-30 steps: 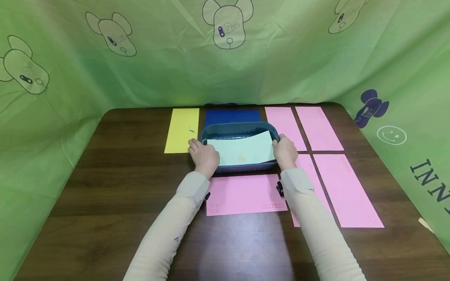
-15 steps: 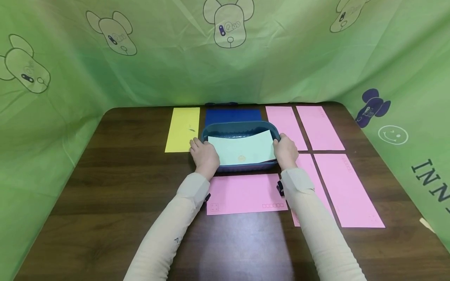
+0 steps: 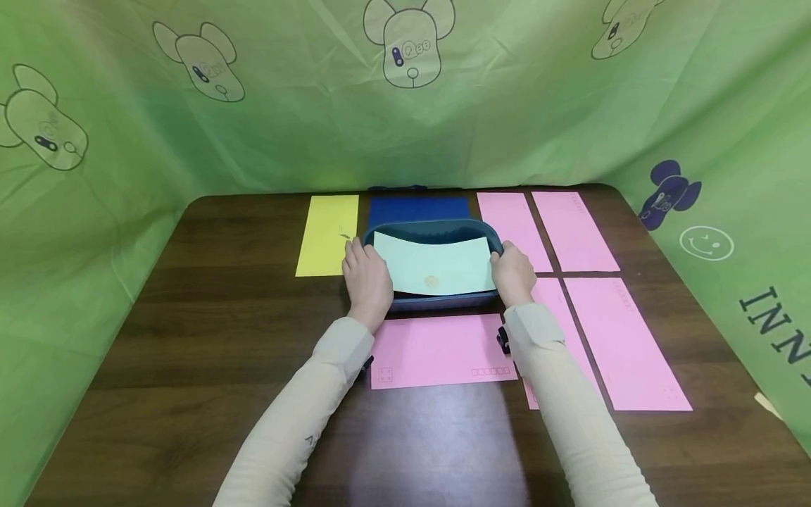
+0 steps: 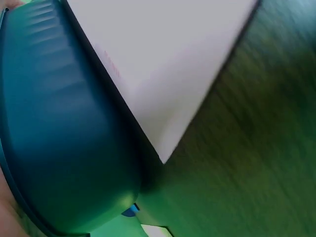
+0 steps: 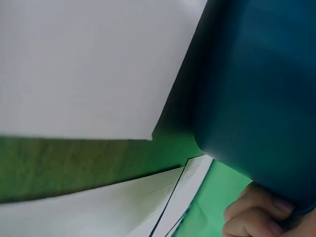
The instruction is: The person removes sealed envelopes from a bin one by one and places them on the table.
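Your right hand [image 3: 514,274] is clamped on the right end of the blue-green bin [image 3: 443,303], fingers curled at the rim. Your left hand [image 3: 369,287] is at the bin's left end, fingers fairly straight; can't tell if it pinches the rim or anything else. So the bin sits between your two hands, long side facing you. Mint envelope [image 3: 434,264] lies in it, bowed, its middle sagging below its far corners.

Just near of the bin: a pink envelope [image 3: 443,352], flat, crosswise. To the right: four more pink envelopes [image 3: 575,232], two far, two near; your right sleeve [image 3: 560,380] partly covers one near one. Far left: yellow envelope [image 3: 328,236]. Far side: blue sheet [image 3: 418,209], partly hidden by the bin.

Table [image 3: 190,296] is dark wood grain, glare near you. Green curtain [image 3: 304,141] with mouse-like heads closes off the far, left and right sides.
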